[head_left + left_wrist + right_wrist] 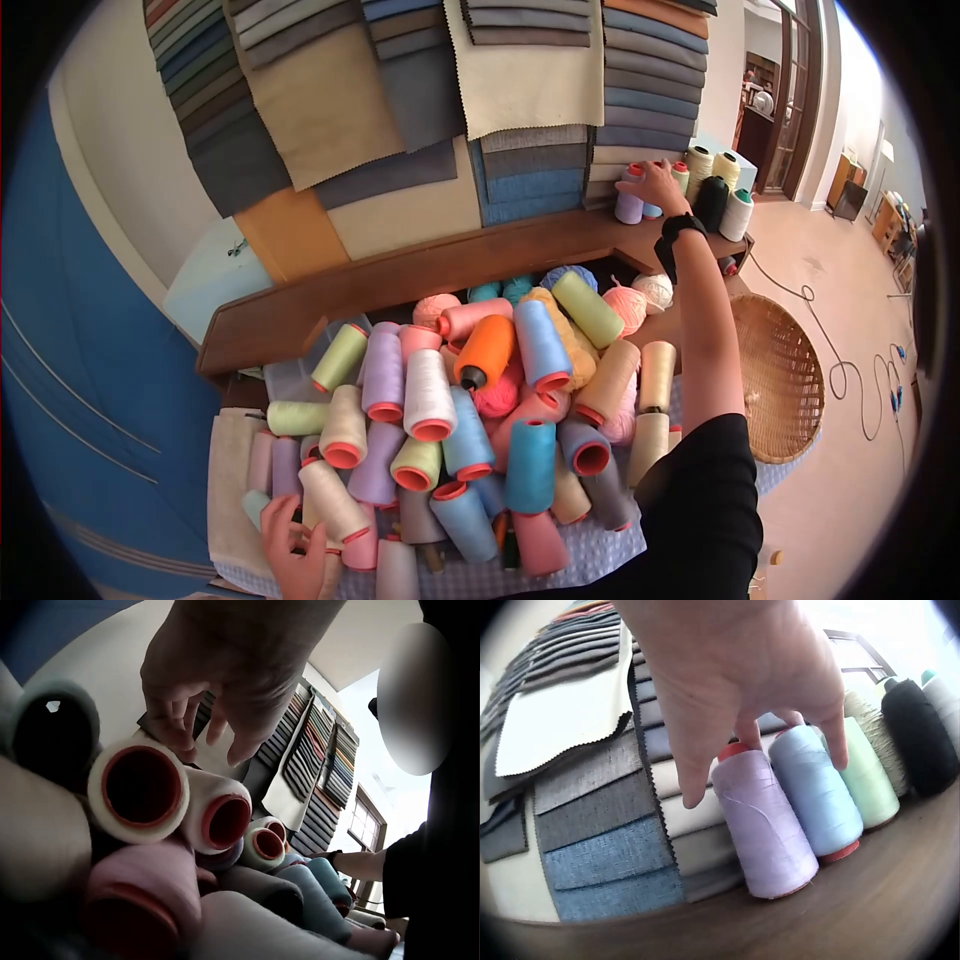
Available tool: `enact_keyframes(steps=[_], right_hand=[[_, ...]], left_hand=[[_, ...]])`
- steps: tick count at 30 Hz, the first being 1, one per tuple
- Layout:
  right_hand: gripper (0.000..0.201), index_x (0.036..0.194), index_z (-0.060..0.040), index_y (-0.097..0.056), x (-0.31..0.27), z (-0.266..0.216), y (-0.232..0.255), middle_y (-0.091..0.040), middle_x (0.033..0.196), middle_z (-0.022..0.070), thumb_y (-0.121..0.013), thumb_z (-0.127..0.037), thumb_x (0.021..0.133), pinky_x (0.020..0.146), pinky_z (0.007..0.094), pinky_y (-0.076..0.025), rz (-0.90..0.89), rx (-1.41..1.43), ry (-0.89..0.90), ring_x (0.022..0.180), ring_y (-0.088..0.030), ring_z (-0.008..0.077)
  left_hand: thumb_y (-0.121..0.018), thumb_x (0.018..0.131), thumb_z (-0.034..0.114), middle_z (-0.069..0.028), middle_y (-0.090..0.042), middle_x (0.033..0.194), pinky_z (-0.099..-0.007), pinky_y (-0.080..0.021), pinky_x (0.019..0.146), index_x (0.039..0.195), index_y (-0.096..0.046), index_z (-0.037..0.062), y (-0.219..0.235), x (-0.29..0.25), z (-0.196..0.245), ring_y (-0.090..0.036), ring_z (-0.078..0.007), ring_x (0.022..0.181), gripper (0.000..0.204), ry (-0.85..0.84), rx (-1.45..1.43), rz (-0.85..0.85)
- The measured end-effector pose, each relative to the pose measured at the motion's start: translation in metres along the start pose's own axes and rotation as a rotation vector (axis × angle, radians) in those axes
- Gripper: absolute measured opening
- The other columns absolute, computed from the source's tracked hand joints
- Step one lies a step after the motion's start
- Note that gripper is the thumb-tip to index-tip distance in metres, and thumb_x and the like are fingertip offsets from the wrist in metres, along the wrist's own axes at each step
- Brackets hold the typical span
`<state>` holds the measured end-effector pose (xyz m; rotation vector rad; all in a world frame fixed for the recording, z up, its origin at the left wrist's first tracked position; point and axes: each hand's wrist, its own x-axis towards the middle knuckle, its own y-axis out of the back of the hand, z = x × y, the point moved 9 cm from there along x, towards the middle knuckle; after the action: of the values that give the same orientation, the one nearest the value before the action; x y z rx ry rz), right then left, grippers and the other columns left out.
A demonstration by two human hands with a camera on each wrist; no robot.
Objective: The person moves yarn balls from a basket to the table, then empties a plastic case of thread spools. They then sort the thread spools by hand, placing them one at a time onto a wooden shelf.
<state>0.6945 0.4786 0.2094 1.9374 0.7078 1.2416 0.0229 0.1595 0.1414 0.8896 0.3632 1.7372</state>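
On the wooden ledge stand a lilac cone (765, 821), a light blue cone (815, 791) and a pale green cone (870, 774), side by side and upright. The right hand (658, 188) reaches over their tops; in the right wrist view its fingers (694, 776) are spread around them, and whether they touch is unclear. Over the lower left of the thread pile hovers the left hand (292, 548), fingers loosely bent, near a cream cone (334, 500). The left wrist view shows that hand (225, 675) just above cream cones (217, 810), holding nothing visible.
Fabric swatches (530, 80) hang behind the ledge (400, 265). Black (711, 203) and white (736, 215) cones stand at its right end. A wicker basket (780, 380) lies right of the table. Yarn balls (655, 291) and many-coloured cones cover the tabletop.
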Motion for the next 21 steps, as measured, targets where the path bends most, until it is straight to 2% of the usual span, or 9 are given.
enact_keyframes(steps=[4, 6, 11, 13, 15, 17, 18, 19, 21], right_hand=[[0.063, 0.105, -0.0046, -0.063, 0.002, 0.002, -0.002, -0.058, 0.107, 0.0261, -0.071, -0.051, 0.063, 0.087, 0.0427, -0.046, 0.051, -0.034, 0.042, 0.111, -0.048, 0.0375], [0.058, 0.096, -0.0029, -0.067, -0.008, -0.013, 0.012, -0.058, 0.102, 0.0254, -0.074, -0.049, 0.061, 0.084, 0.0408, -0.049, 0.054, -0.087, 0.129, 0.103, -0.051, 0.0371], [0.058, 0.09, -0.0024, -0.068, -0.037, -0.027, 0.036, -0.057, 0.099, 0.0215, -0.074, -0.051, 0.06, 0.08, 0.04, -0.051, 0.091, -0.112, 0.174, 0.105, -0.051, 0.0325], [0.06, 0.09, -0.0022, -0.068, -0.051, -0.04, 0.048, -0.057, 0.098, 0.0203, -0.074, -0.053, 0.059, 0.083, 0.0389, -0.05, 0.098, 0.019, 0.247, 0.105, -0.052, 0.032], [0.061, 0.091, -0.0026, -0.069, -0.061, -0.059, 0.063, -0.057, 0.097, 0.0196, -0.074, -0.054, 0.059, 0.084, 0.0369, -0.048, 0.071, 0.071, 0.28, 0.103, -0.053, 0.0309], [0.06, 0.094, -0.002, -0.069, -0.073, -0.086, 0.092, -0.057, 0.098, 0.0206, -0.073, -0.054, 0.063, 0.084, 0.0361, -0.047, 0.113, 0.28, 0.33, 0.099, -0.054, 0.0313], [0.054, 0.091, -0.0001, -0.068, -0.088, -0.113, 0.109, -0.058, 0.094, 0.0167, -0.071, -0.049, 0.069, 0.081, 0.0335, -0.046, 0.059, 0.337, 0.418, 0.094, -0.057, 0.0268], [0.054, 0.091, -0.0001, -0.068, -0.105, -0.136, 0.127, -0.058, 0.094, 0.0167, -0.071, -0.049, 0.069, 0.081, 0.0335, -0.046, 0.044, 0.334, 0.432, 0.094, -0.057, 0.0268], [0.045, 0.086, 0.0005, -0.067, -0.155, -0.191, 0.134, -0.057, 0.088, 0.0112, -0.071, -0.042, 0.073, 0.077, 0.0305, -0.046, -0.417, 0.904, 0.454, 0.088, -0.057, 0.0198]], left_hand=[[-0.056, 0.074, -0.009, -0.0103, -0.045, 0.126, -0.0196, -0.043, 0.055, 0.122, -0.049, -0.0006, 0.003, -0.002, -0.009, -0.053, -0.0094, 0.07, 0.05, 0.025, 0.013, 0.025], [-0.056, 0.075, -0.009, -0.0105, -0.044, 0.127, -0.0195, -0.043, 0.056, 0.124, -0.048, -0.0002, 0.004, -0.003, -0.011, -0.053, -0.0095, 0.071, 0.051, 0.012, 0.022, 0.036], [-0.055, 0.076, -0.008, -0.0113, -0.041, 0.131, -0.019, -0.041, 0.057, 0.129, -0.043, 0.0012, 0.008, -0.007, 0.005, -0.053, -0.0095, 0.072, 0.055, 0.024, -0.042, 0.027], [-0.056, 0.072, -0.009, -0.0135, -0.042, 0.129, -0.0195, -0.041, 0.051, 0.128, -0.044, 0.0002, 0.016, -0.01, 0.013, -0.055, -0.0116, 0.07, 0.058, -0.028, -0.052, 0.077], [-0.057, 0.072, -0.009, -0.0136, -0.043, 0.129, -0.0195, -0.041, 0.051, 0.127, -0.045, 0.0005, 0.022, -0.013, 0.013, -0.055, -0.0114, 0.07, 0.057, 0.004, -0.061, 0.092], [-0.057, 0.072, -0.009, -0.0137, -0.044, 0.127, -0.0194, -0.042, 0.052, 0.125, -0.047, 0.0001, 0.026, -0.017, 0.021, -0.056, -0.0114, 0.071, 0.055, -0.057, -0.075, 0.096], [-0.058, 0.073, -0.009, -0.0134, -0.045, 0.126, -0.0193, -0.044, 0.054, 0.123, -0.049, -0.0005, 0.026, -0.018, 0.023, -0.056, -0.0117, 0.071, 0.052, -0.059, -0.081, 0.078], [-0.058, 0.073, -0.009, -0.0134, -0.045, 0.126, -0.0193, -0.044, 0.054, 0.123, -0.049, -0.0005, 0.026, -0.019, 0.026, -0.056, -0.0117, 0.071, 0.052, -0.039, -0.084, 0.081], [-0.058, 0.074, -0.008, -0.013, -0.046, 0.126, -0.0197, -0.047, 0.057, 0.121, -0.051, -0.0009, 0.017, -0.022, 0.035, -0.056, -0.0126, 0.074, 0.048, -0.071, -0.247, -0.008]])
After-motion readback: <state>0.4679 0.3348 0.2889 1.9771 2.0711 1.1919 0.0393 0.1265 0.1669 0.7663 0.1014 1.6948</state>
